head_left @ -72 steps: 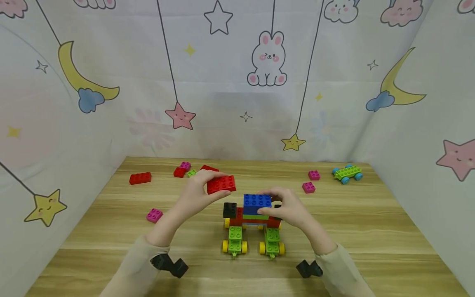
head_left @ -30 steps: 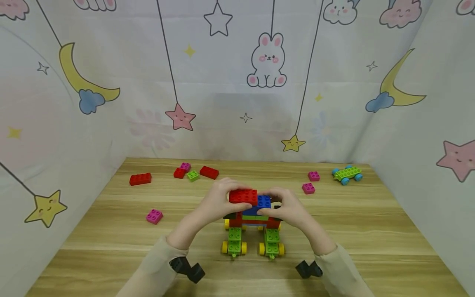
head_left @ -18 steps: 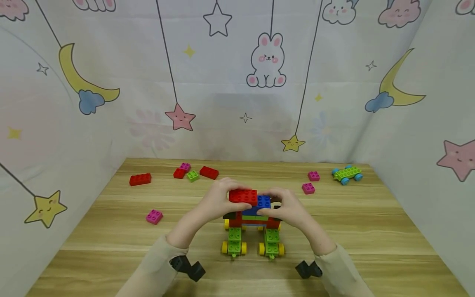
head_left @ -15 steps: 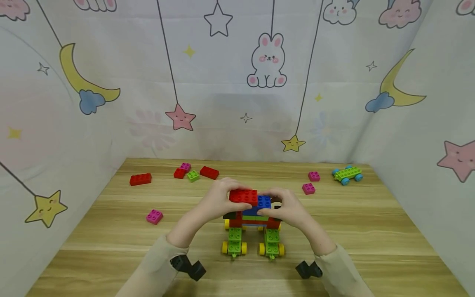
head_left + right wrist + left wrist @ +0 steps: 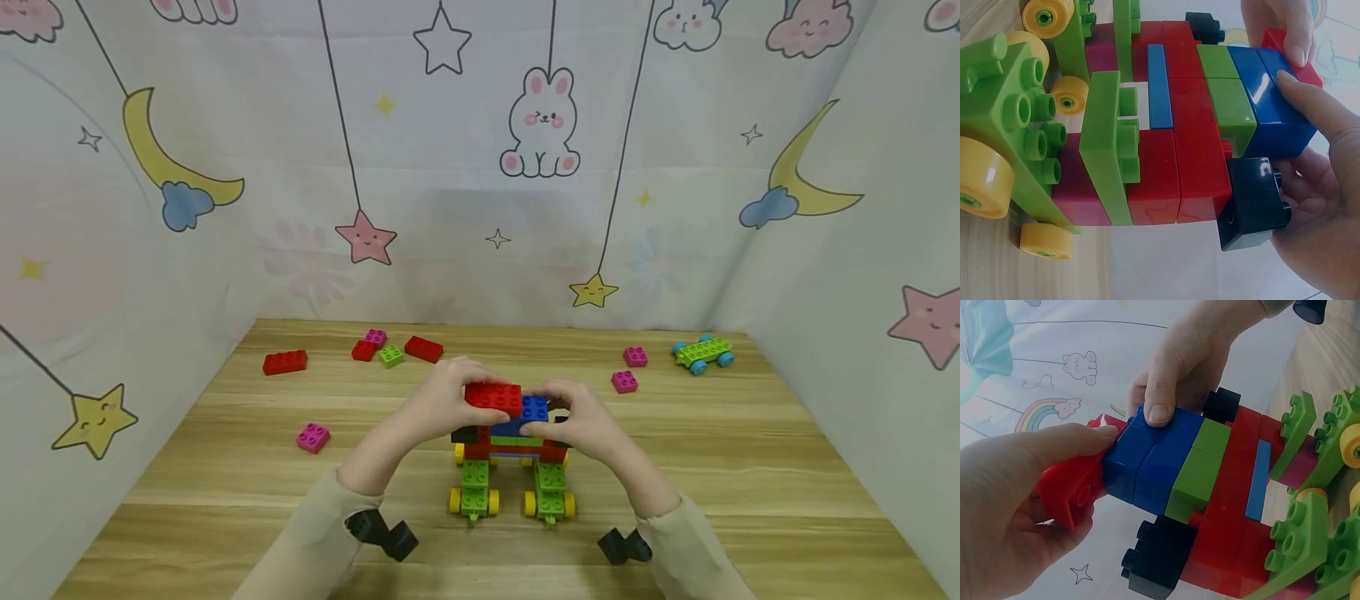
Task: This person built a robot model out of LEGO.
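Note:
In the head view my left hand (image 5: 438, 404) pinches a red brick (image 5: 492, 398) between thumb and fingers. The brick sits over the left part of the blue bricks (image 5: 535, 407) and sticks out to the left. My right hand (image 5: 577, 417) grips the right end of the blue bricks, thumb in front. Stacked blue bricks top light green bricks (image 5: 1229, 103) and a red layer (image 5: 1194, 137) in the right wrist view. A black brick (image 5: 1160, 556) stands at each end. Two green wheeled bases (image 5: 476, 487) with yellow wheels carry the build.
On the table (image 5: 675, 500), a red brick (image 5: 285, 362) and a pink brick (image 5: 312, 437) lie left. Further back are another red brick (image 5: 423, 349) and a green brick (image 5: 391, 356). Pink bricks (image 5: 624, 382) and a green car base (image 5: 703, 353) lie back right.
My left hand has moved right and slightly down, bringing the red brick onto the blue bricks' left part. Over the last second both hands stay nearly still. The right hand keeps its grip.

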A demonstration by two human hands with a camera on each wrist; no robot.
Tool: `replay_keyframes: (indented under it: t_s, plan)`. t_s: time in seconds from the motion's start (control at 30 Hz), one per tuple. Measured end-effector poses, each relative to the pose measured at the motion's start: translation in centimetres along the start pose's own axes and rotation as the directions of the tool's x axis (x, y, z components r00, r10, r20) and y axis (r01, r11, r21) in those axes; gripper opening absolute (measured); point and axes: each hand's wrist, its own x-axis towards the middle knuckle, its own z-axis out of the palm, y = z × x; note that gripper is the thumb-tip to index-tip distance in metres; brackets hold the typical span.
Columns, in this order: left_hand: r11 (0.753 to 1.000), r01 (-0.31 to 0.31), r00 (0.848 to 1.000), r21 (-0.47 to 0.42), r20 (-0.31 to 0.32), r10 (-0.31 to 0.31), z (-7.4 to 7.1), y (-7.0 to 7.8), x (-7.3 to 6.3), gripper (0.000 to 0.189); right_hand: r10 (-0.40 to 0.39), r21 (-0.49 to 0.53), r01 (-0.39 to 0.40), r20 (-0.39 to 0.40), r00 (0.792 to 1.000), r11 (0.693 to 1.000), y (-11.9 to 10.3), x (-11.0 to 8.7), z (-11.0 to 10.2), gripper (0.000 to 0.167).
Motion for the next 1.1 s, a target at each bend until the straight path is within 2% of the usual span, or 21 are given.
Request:
replay_keyframes:
  t_s: [0.47, 0.73, 0.9, 1.1]
  plan:
    - [0.999, 0.036, 0.999, -0.009, 0.041, -0.035, -0.5, 0.6, 0.1, 0.036, -0.003, -0.002, 0.003, -0.003, 1.0, 1.0, -0.4, 0.0, 0.0, 0.04]
    - [0.999, 0.032, 0.999, -0.012, 0.045, -0.031, -0.4, 0.5, 0.1, 0.036, 0.007, -0.057, -0.005, 0.034, 0.999, 0.998, -0.8, 0.0, -0.3, 0.044]
    - [0.999, 0.042, 0.998, -0.017, 0.042, -0.042, -0.4, 0.6, 0.2, 0.036, -0.03, -0.084, 0.032, 0.023, 0.999, 0.996, -0.8, 0.0, -0.4, 0.045]
    - [0.998, 0.055, 0.998, -0.015, 0.045, -0.055, -0.4, 0.6, 0.2, 0.036, -0.106, -0.096, 0.102, -0.042, 0.993, 0.99, -1.5, 0.3, -0.1, 0.043]
